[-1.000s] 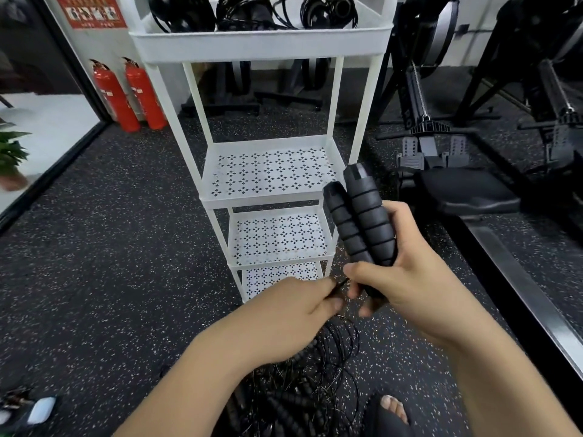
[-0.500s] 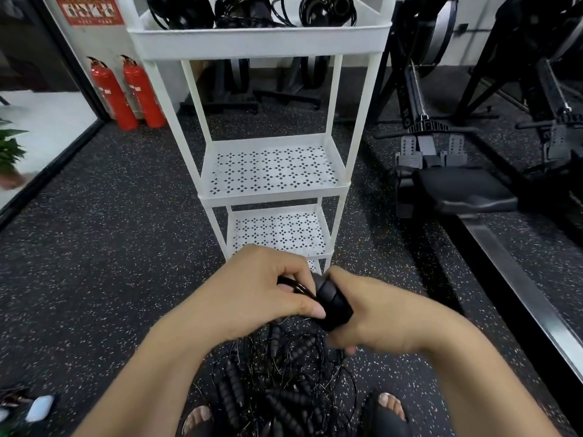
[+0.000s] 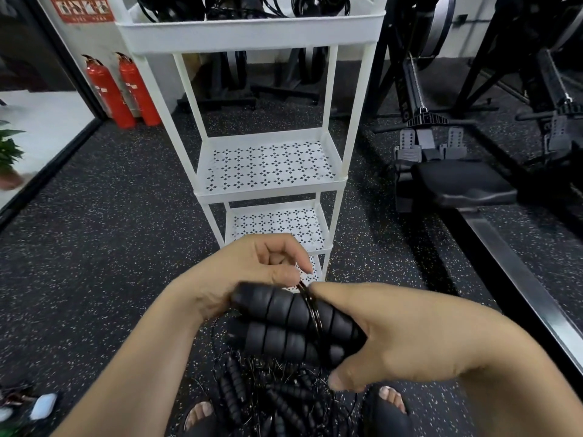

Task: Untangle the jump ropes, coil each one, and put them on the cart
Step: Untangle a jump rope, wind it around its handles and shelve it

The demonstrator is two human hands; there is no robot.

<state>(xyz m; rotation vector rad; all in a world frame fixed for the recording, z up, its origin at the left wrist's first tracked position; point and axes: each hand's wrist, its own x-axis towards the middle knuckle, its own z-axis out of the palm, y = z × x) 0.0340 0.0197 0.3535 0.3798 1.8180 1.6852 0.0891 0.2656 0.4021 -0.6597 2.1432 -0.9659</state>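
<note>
My right hand (image 3: 388,335) grips two black ribbed jump-rope handles (image 3: 284,323), held side by side and pointing left. My left hand (image 3: 252,272) pinches the thin black rope (image 3: 310,302) just above the handles, where a few turns of it cross them. On the floor between my feet lies a tangled pile of jump ropes (image 3: 271,402) with several more ribbed handles. Straight ahead stands the white cart (image 3: 252,36), with coiled black ropes (image 3: 246,6) on its top tray.
The cart's lower perforated shelves (image 3: 271,167) hold nothing. Rowing machines (image 3: 454,181) stand on the right, two red fire extinguishers (image 3: 123,89) at the back left. Small items (image 3: 28,408) lie on the floor at the lower left.
The handles went from upright to lying sideways and lower, near the pile. My left hand moved up over them, and turns of rope now lie across the handles.
</note>
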